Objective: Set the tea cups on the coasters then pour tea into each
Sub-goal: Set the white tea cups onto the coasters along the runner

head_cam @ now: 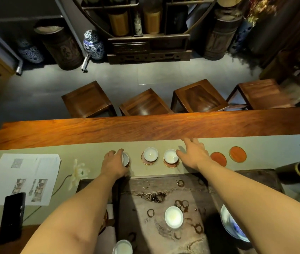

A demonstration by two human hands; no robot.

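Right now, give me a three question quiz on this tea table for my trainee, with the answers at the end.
1. How many cups sit on coasters in the row?
2. True or false: both orange coasters right of the right hand are bare.
3. What does the left hand grip: A, the phone; B, a cup; C, the paper sheet?

Key: 1. Three, with cups two and three standing free. 2. True. 3. B.
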